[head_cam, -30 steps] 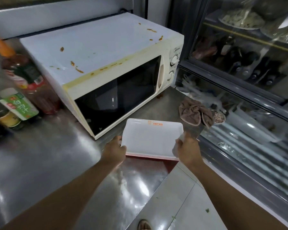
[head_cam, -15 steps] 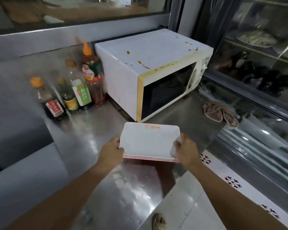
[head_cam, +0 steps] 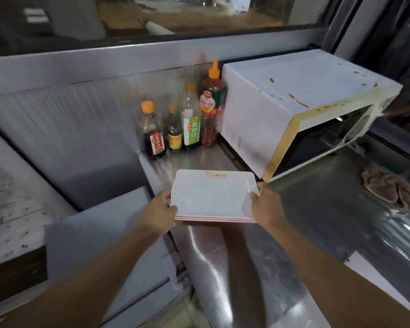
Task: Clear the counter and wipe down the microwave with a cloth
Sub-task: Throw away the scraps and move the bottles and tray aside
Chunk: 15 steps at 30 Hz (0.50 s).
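**Plates lifted, microwave not yet wiped**

While you hold the stack of white rectangular plates [head_cam: 213, 195] above the steel counter [head_cam: 317, 209], the clearing step looks only partly done. Your left hand [head_cam: 160, 210] grips the stack's left edge and your right hand [head_cam: 266, 204] grips its right edge, fingers curled under and thumbs on top, so both are fully occupied. The stack hangs just in front of the microwave's near corner, not touching it. The microwave [head_cam: 294, 107] carries brown splatters on its top and a yellowed front rim, so wiping is not begun, as far as can be judged. The brown cloth [head_cam: 388, 188] lies crumpled on the counter to the right, well apart from your hands. Four sauce bottles [head_cam: 182, 124] stand beside the microwave's left side. Orange print marks the top plate's far rim, and the bottles carry labels with Chinese characters; none is sharp enough to read.
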### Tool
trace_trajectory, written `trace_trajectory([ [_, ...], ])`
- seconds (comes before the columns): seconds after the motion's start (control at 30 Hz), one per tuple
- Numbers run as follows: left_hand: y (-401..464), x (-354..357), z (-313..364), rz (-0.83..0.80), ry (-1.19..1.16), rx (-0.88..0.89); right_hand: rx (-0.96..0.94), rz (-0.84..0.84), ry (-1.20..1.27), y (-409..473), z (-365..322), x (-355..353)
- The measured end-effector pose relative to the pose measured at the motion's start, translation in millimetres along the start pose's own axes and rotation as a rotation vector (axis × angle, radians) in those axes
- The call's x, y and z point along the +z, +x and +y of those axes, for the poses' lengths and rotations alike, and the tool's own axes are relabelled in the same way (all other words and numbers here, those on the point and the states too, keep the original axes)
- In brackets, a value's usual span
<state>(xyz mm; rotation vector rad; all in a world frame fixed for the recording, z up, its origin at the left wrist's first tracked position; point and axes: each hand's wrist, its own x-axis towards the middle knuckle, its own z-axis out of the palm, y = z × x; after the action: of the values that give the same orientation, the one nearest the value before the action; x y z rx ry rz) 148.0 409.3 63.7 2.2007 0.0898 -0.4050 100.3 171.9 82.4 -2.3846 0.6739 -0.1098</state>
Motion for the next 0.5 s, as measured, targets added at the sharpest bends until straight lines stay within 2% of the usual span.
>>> trace_trajectory([
  [0.2, 28, -17, -16, 0.122, 0.008, -0.032, -0.112, -0.061, -0.047, 45, -37, 29],
  [0.5, 87, -9, -32, 0.257, 0.007, -0.176, -0.211, -0.141, -0.176, 123, -61, 83],
])
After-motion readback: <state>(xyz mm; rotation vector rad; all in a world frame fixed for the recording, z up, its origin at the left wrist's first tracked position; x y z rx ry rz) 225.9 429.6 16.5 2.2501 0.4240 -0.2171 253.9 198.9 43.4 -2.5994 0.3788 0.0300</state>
